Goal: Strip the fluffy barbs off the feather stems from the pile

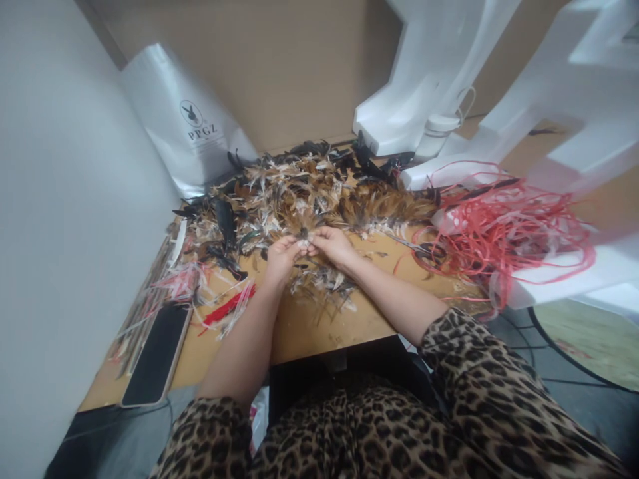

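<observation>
Both hands meet at the near edge of a big heap of brown, white and black feathers (294,179). My left hand (283,256) is closed in a pinch at the pale base of a small brown feather bunch (302,226). From the other side, my right hand (332,244) pinches the same bunch, fingertips close to the left ones. The bunch's tips fan away from me. Just below my hands lies a small scatter of grey-brown feathers (327,286). A row of brown feather bunches (384,206) rests to the right.
A tangle of red and pink plastic strips (519,229) spreads at the right, with scissors (412,245) beside it. Left on the table (319,332) are a phone (156,356) and red ties (229,306). A white bag (184,126) and a lidded bottle (435,136) stand behind.
</observation>
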Motion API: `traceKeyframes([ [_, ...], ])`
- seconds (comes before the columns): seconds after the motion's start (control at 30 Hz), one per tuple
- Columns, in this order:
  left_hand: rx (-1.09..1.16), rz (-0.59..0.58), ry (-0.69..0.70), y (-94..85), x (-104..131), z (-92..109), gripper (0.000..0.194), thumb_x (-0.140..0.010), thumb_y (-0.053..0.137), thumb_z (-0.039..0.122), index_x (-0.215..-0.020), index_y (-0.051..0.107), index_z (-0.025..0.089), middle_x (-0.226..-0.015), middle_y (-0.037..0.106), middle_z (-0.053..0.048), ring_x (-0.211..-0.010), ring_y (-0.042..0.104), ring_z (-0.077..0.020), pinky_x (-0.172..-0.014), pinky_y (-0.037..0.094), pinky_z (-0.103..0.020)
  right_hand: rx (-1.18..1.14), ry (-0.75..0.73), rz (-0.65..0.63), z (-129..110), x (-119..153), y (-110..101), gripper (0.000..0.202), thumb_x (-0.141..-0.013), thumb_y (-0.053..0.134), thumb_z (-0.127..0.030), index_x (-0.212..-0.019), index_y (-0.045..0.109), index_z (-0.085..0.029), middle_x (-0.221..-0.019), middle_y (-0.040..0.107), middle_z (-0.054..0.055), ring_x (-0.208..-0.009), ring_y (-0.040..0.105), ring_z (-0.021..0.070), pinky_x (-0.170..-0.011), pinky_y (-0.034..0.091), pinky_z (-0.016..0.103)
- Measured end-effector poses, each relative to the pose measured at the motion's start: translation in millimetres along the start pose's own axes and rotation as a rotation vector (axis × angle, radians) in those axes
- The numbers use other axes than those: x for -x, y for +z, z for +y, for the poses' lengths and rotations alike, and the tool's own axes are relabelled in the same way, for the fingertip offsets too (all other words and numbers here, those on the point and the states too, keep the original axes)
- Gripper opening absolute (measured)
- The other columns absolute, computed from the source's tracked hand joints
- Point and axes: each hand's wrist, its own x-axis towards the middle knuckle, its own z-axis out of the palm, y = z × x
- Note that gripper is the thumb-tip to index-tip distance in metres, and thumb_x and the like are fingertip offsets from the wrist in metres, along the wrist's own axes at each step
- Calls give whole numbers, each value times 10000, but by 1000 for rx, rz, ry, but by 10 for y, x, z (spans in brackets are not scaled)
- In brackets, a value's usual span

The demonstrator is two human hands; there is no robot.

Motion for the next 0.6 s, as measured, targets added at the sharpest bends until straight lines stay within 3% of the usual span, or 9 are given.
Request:
traceKeyframes([
  [0.13, -68, -35, 0, 7, 6, 21, 274, -541, 749, 210, -735, 576, 125, -649, 647, -22, -585, 615, -94, -630, 485, -215, 53, -33, -5, -14, 0, -20, 251, -589, 714, -314, -674, 556, -139, -526, 609, -19, -490, 589, 85, -520, 502, 200],
  [0.33, -210, -1, 60, -6, 3, 44, 304, -520, 756, 228, -754, 591, 125, -674, 643, -24, -573, 591, -97, -534, 445, -197, 126, -51, -3, -31, -9, -42, 214, -607, 695, -294, -671, 568, -134, -523, 611, -11, -475, 562, 82, -519, 478, 207],
  [0.6, -146, -21, 97, -43, -30, -4, 385, -500, 756, 189, -829, 563, 136, -688, 631, -10, -601, 598, -99, -624, 483, -240, 62, -12, -30, -32, -38, -59, 256, -555, 723, -312, -656, 574, -130, -513, 603, -20, -471, 553, 76, -514, 475, 200],
])
